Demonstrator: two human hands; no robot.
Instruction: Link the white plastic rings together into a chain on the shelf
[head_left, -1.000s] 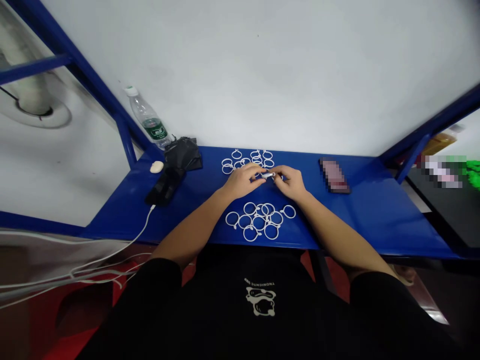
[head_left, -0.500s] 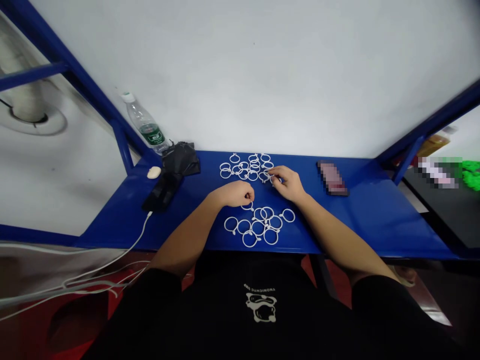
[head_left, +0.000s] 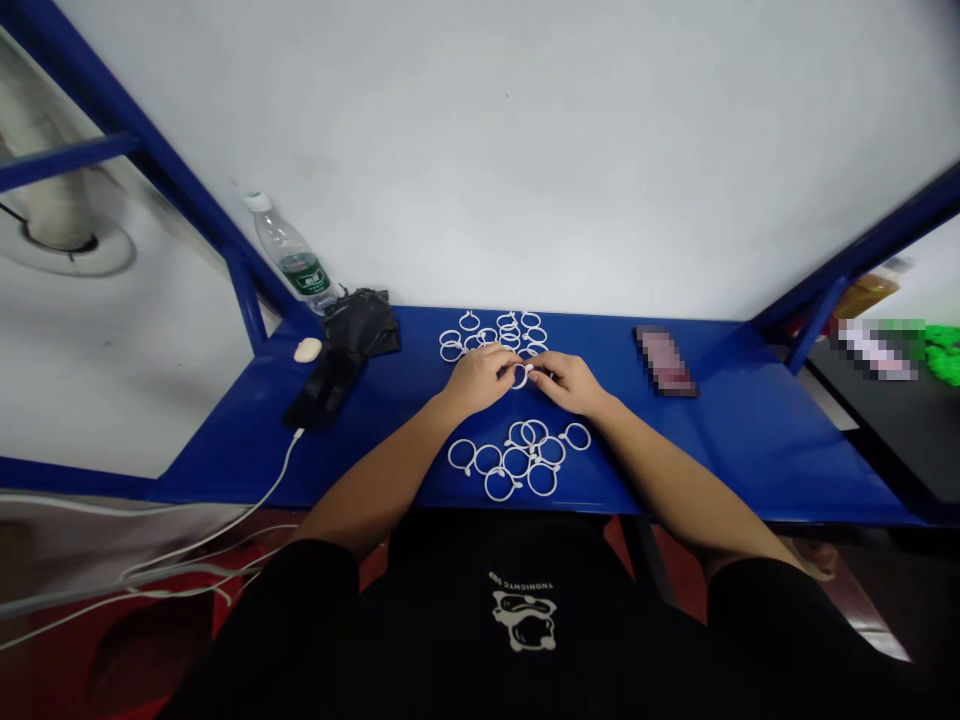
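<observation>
My left hand (head_left: 478,379) and my right hand (head_left: 568,381) meet over the middle of the blue table (head_left: 750,430). Both pinch one small white plastic ring (head_left: 520,375) between their fingertips. Beyond the hands, near the wall, lies a heap of several loose white rings (head_left: 491,335). Closer to me, a second group of several white rings (head_left: 517,456) lies flat on the table, some overlapping.
A clear water bottle (head_left: 291,255) with a green label stands at the back left beside a crumpled black bag (head_left: 361,318). A dark phone (head_left: 319,387) with a white cable lies nearby, next to a small cream object (head_left: 307,349). A blurred flat item (head_left: 664,360) lies to the right.
My left hand set a ring down at the near group, then rose back to the middle. My right hand took a ring from the far heap and brought it to the left hand.
</observation>
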